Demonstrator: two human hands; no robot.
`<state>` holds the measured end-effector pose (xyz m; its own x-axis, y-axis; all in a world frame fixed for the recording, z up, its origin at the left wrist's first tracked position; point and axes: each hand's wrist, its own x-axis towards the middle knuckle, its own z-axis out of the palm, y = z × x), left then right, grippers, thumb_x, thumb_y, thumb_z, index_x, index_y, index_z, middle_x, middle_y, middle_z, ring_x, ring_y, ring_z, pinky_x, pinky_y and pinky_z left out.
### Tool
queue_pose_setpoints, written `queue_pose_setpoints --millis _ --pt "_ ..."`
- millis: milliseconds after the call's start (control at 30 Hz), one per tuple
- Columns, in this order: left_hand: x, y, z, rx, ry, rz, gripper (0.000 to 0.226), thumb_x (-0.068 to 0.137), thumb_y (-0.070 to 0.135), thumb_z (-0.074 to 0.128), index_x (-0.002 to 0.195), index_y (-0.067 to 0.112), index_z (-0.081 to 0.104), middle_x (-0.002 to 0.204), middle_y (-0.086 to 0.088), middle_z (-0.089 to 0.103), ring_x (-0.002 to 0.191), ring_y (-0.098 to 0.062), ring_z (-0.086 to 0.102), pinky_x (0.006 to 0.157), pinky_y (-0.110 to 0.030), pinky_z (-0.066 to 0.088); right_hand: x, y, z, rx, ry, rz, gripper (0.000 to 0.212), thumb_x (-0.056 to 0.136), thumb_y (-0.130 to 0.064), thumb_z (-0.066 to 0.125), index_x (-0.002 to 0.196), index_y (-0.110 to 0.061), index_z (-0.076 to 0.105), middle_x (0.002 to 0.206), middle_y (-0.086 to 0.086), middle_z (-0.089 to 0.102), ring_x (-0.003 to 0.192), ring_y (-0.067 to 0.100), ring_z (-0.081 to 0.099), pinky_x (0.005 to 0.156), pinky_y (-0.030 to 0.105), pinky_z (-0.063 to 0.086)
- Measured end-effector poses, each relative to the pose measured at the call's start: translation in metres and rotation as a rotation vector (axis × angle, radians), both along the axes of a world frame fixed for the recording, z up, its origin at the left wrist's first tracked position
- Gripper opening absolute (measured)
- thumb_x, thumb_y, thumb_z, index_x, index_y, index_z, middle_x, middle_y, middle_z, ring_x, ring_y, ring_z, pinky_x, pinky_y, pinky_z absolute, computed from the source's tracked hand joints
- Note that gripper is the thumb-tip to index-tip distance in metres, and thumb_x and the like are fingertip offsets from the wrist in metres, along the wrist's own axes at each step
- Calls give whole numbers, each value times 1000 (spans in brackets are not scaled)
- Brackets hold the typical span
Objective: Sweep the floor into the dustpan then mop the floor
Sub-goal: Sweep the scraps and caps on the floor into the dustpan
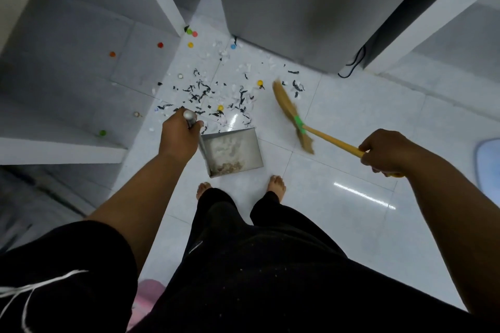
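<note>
My left hand (177, 135) grips the upright metal handle of a steel dustpan (232, 153) that rests on the white tiled floor just ahead of my bare feet; some brownish dust lies in it. My right hand (385, 151) holds the yellow handle of a straw broom (290, 116), whose bristles reach toward the litter. Black and white paper scraps (216, 94) and small coloured bottle caps are scattered on the floor beyond the dustpan.
A grey cabinet or fridge (297, 8) stands ahead with a black cable (354, 62) at its base. White shelf frames (62, 147) stand at left, with caps lying under them. A pale blue object (489, 165) sits at the right edge.
</note>
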<state>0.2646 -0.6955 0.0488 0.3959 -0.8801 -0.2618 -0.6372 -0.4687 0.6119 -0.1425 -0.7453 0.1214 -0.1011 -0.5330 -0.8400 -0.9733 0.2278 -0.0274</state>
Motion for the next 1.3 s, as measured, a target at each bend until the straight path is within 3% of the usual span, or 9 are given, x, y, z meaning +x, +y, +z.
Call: queue_pose_setpoints --millis 100,333,533,633,733,967,1200,1300 --pt "-1 -1 2 -11 2 13 8 91 15 66 91 12 59 85 2 59 78 -14 55 65 -12 37 16 -6 -15 28 15 4 18 89 -7 58 101 -1 70 76 14 72 68 28 72 62 32 59" --pt "-2 2 1 9 -38 26 9 90 16 66 93 11 60 86 -1 61 80 -17 57 75 -28 46 84 -6 -38 89 -112 92 18 85 -3 56 98 3 67 81 17 72 60 23 66 56 29 54" --pt "1 7 1 43 -47 73 13 90 21 66 95 11 59 86 -1 60 82 -22 59 77 -32 49 84 -7 -26 79 -134 108 25 89 -6 59 112 1 68 90 15 73 85 27 72 81 38 59" --pt "-2 2 3 56 -64 55 16 91 21 66 97 8 60 88 -6 63 84 -24 60 79 -32 50 66 -6 -14 48 -133 62 26 89 -7 59 113 -2 67 82 15 71 69 26 69 64 33 59" --pt "-6 -4 5 52 -59 45 15 92 20 65 98 6 61 90 -8 63 85 -23 60 77 -29 47 43 -6 -6 19 -100 20 26 88 -8 61 113 -5 68 76 13 70 58 24 64 51 25 50" --pt "-32 -28 8 41 -24 10 19 93 20 64 103 5 60 95 -10 64 88 -25 62 79 -34 52 -21 -19 1 -45 9 -100 21 88 -9 62 108 -5 69 74 12 71 55 22 64 49 23 44" --pt "-54 -44 10 7 -20 3 10 93 21 64 99 14 60 92 1 62 87 -18 60 77 -27 47 -54 -58 -29 -73 108 -147 18 89 -3 57 78 8 66 67 15 68 51 22 62 45 23 42" --pt "-57 -45 10 -14 27 46 11 92 18 65 100 12 61 92 0 62 86 -19 62 75 -28 50 -53 -88 -40 -102 110 -158 18 89 -2 56 79 10 65 83 22 71 71 32 67 66 33 53"
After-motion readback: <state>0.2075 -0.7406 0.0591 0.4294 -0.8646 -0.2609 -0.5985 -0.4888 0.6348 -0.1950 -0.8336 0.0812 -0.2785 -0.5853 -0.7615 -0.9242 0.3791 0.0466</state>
